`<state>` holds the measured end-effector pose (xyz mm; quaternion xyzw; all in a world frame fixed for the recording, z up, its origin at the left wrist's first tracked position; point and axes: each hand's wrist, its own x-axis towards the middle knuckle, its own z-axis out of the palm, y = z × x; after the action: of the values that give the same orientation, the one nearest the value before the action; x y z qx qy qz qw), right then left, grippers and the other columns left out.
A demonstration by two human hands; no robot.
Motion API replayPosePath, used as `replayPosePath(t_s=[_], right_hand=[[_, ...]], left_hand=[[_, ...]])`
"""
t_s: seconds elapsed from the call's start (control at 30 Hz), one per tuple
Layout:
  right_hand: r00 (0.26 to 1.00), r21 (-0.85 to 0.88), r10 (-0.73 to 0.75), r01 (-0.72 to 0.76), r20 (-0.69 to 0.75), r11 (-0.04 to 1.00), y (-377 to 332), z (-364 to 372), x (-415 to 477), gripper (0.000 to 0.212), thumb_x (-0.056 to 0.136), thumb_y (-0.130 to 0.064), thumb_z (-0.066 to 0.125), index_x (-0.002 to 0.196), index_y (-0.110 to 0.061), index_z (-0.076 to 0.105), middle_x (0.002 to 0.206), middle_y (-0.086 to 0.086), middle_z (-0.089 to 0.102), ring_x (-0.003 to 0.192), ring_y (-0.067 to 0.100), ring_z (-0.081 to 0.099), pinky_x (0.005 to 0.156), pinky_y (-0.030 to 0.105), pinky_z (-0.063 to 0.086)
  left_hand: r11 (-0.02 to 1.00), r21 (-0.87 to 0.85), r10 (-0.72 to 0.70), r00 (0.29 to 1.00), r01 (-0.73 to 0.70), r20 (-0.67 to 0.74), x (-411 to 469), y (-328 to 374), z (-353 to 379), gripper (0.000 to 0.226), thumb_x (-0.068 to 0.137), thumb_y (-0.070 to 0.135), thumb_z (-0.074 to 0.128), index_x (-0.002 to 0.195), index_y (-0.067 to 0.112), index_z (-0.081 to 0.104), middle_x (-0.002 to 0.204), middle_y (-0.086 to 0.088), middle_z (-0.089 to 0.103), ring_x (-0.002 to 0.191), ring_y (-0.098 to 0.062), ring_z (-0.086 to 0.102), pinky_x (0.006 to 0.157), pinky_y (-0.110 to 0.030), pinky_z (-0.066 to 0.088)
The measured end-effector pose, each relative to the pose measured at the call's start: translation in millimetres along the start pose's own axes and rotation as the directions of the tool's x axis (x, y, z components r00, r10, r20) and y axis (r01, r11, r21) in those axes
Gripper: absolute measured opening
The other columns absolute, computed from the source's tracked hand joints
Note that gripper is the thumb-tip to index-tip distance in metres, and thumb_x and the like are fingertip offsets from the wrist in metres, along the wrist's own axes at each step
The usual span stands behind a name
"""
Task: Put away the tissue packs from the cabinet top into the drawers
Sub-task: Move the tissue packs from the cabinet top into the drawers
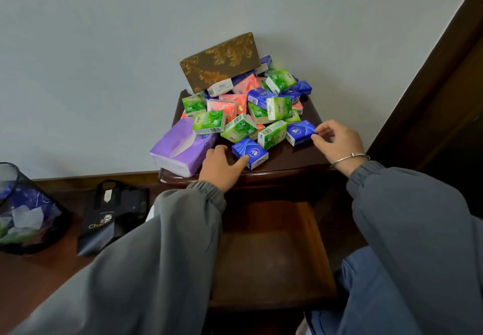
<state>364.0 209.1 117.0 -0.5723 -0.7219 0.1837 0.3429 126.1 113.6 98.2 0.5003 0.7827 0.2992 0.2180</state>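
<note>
A heap of small tissue packs [251, 110], green, blue and pink, covers the dark wooden cabinet top [308, 157]. My left hand [222, 167] lies on the front edge, its thumb against a blue pack [250, 152]. My right hand [337, 141] pinches the right end of another blue pack [300, 132] with thumb and fingers. A purple soft tissue pack [183, 146] sits at the left front corner. A brown and gold tissue box [222, 63] leans against the wall at the back. Below the top, a drawer [266, 256] stands pulled out, with bare wood inside.
On the floor to the left stand a dark mesh bin [23, 209] holding scraps and a black paper bag [112, 214]. A dark wooden door frame [444, 86] runs along the right. My grey sleeves and blue trousers fill the foreground.
</note>
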Motion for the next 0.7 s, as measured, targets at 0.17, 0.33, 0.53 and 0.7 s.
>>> replayPosePath(t_s=[0.17, 0.33, 0.53, 0.7], right_hand=[[0.975, -0.100, -0.161, 0.178, 0.155, 0.979, -17, 16, 22, 0.051, 0.078, -0.030, 0.072, 0.122, -0.012, 0.055, 0.121, 0.012, 0.058, 0.112, 0.032, 0.052, 0.096, 0.045, 0.042], [0.915, -0.312, -0.264, 0.358, 0.305, 0.880, -43, 32, 31, 0.061, 0.077, -0.037, 0.070, 0.132, -0.026, 0.047, 0.137, 0.001, 0.046, 0.127, 0.027, 0.038, 0.102, 0.044, 0.036], [0.903, -0.399, -0.343, 0.423, 0.260, 0.813, -43, 47, 22, 0.047, 0.075, -0.033, 0.072, 0.119, -0.026, 0.059, 0.127, 0.003, 0.046, 0.120, 0.027, 0.036, 0.094, 0.038, 0.032], [0.885, -0.423, -0.413, 0.466, 0.214, 0.777, -57, 46, 44, 0.038, 0.076, -0.033, 0.070, 0.112, -0.024, 0.060, 0.122, 0.001, 0.049, 0.114, 0.026, 0.039, 0.087, 0.036, 0.031]], left_hand=[[0.995, 0.098, 0.047, 0.972, -0.025, -0.230, 2, 10, 16, 0.061, 0.085, 0.044, 0.064, 0.128, 0.006, 0.046, 0.127, -0.015, 0.047, 0.120, -0.032, 0.046, 0.095, -0.042, 0.041], [0.890, 0.374, 0.400, 0.839, -0.260, -0.368, 19, 25, -6, 0.060, 0.087, 0.033, 0.062, 0.140, 0.016, 0.040, 0.134, -0.012, 0.044, 0.124, -0.029, 0.041, 0.099, -0.041, 0.036], [0.679, 0.659, 0.524, 0.842, -0.323, -0.126, 43, 24, -11, 0.062, 0.085, 0.040, 0.061, 0.139, 0.015, 0.041, 0.143, -0.007, 0.038, 0.134, -0.027, 0.030, 0.103, -0.045, 0.028], [0.751, 0.556, 0.542, 0.814, -0.356, -0.210, 72, 35, -34, 0.044, 0.084, 0.038, 0.065, 0.120, 0.012, 0.056, 0.134, -0.006, 0.046, 0.129, -0.027, 0.034, 0.097, -0.043, 0.025]])
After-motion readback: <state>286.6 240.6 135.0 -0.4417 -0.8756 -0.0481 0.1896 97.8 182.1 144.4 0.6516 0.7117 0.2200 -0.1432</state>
